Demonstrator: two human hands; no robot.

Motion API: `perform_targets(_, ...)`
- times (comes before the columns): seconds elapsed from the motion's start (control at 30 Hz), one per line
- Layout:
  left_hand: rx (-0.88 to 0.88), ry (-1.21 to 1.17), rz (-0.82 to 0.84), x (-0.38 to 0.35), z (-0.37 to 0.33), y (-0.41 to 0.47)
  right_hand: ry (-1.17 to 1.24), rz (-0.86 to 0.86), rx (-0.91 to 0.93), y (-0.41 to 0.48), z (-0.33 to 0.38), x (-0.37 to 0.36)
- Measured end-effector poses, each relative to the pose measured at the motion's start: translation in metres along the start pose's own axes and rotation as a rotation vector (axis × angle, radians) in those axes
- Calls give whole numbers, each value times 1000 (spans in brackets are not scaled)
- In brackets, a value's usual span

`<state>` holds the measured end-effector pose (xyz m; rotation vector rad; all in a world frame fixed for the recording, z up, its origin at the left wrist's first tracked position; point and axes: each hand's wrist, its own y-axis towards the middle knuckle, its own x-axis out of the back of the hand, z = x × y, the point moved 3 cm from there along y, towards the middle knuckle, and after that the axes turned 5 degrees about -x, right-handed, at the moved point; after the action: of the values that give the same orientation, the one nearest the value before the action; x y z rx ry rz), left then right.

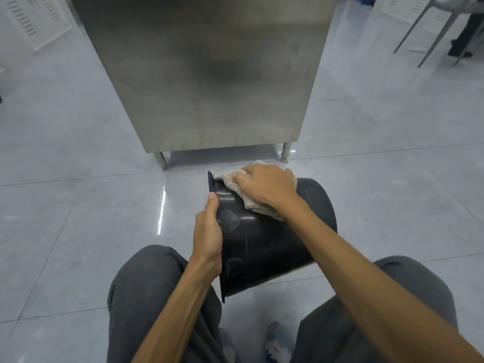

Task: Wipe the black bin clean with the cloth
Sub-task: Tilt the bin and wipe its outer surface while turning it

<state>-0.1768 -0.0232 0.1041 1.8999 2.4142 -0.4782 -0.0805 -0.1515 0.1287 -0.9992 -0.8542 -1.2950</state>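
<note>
Seen from my remote station: the black bin [264, 239] lies on its side just above the floor [78, 205], between the person's knees, mouth turned toward the left hand [208, 231]. That hand grips the rim, thumb laid along the outer wall; its fingers are hidden, so I judge they hook inside. The right hand [267, 188] curls its fingers over the beige cloth [258, 209] and presses it to the bin's outer wall, at the far end of the rim beyond the left thumb. A steel cabinet [209, 87] stands beyond both hands.

I read this as mid-wipe on the outside wall. The wall nearer the left wrist looks untouched, so the next move calls for drawing the cloth back toward the body under steady pressure while the left hand braces the rim, then turning the bin to bring up a fresh face.
</note>
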Motion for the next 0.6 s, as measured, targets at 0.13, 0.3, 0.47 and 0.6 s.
perform_targets(0.13,9,-45,-7,2,-2,4,20,-372,135,-65,15,-22)
perform_targets(0.3,22,-127,-61,1,1,7,48,-688,252,-134,-9,-91)
perform_targets(0.47,134,-192,-74,0,7,5,-37,-760,372,-146,-36,-106)
perform_targets(0.6,207,-136,-55,-2,10,2,-54,-740,426,-151,-48,-99)
